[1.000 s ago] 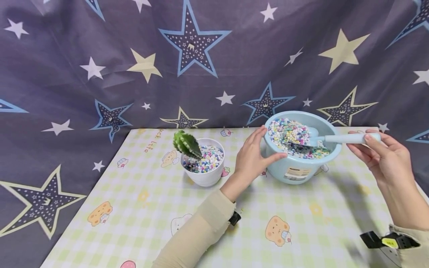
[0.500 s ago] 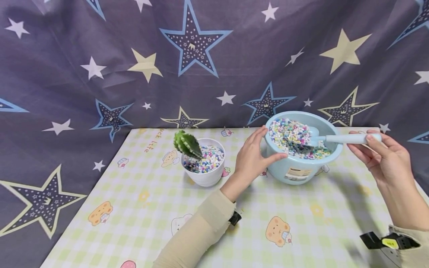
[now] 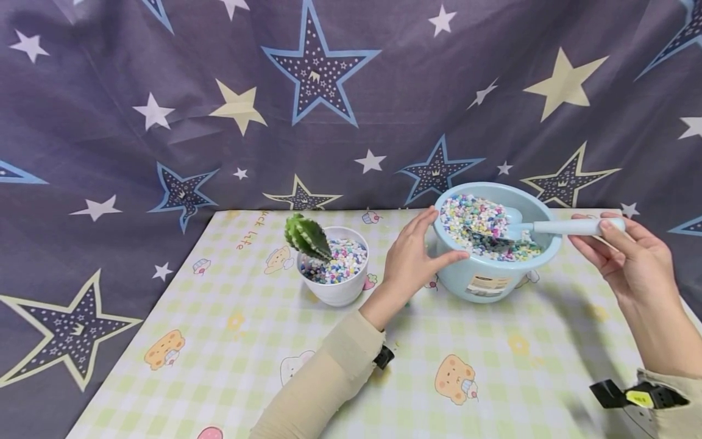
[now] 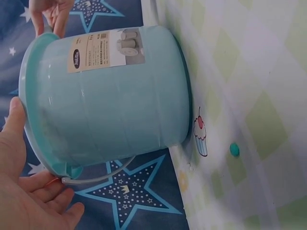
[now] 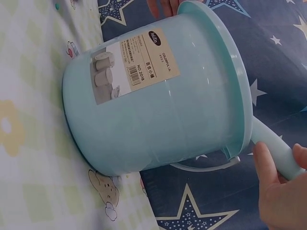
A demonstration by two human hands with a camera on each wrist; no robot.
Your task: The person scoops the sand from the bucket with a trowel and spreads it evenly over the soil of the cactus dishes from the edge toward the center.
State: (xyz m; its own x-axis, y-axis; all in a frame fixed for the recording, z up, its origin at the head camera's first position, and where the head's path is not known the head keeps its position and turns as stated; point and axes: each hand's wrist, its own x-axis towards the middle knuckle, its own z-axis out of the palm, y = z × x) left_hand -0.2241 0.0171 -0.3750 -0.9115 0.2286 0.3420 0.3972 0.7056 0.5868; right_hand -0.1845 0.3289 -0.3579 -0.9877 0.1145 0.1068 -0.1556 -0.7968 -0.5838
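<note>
A pale blue bucket (image 3: pixel 482 280) stands on the table, holding many small multicoloured beads (image 3: pixel 455 210). My left hand (image 3: pixel 411 256) rests spread against its left side, fingers and thumb at the rim; in the left wrist view the fingers lie beside the hinge of the bucket's handle (image 4: pixel 103 177). With thumb and fingers my right hand (image 3: pixel 636 256) pinches the light blue handle of a hand trowel (image 3: pixel 570 227) over the right rim. The trowel's scoop is inside the bucket, heaped with beads that cover most of it.
Left of the bucket stands a white pot (image 3: pixel 336 292) with more beads and a green cactus (image 3: pixel 307 236) leaning left. A loose green bead (image 4: pixel 234 149) lies on the checked tablecloth (image 3: pixel 219 384). Behind the table hangs a dark star-patterned curtain (image 3: pixel 197 55).
The trowel's scoop has tilted slightly within the bucket, and the beads on and around it have shifted. Both hands stay almost where they were.
</note>
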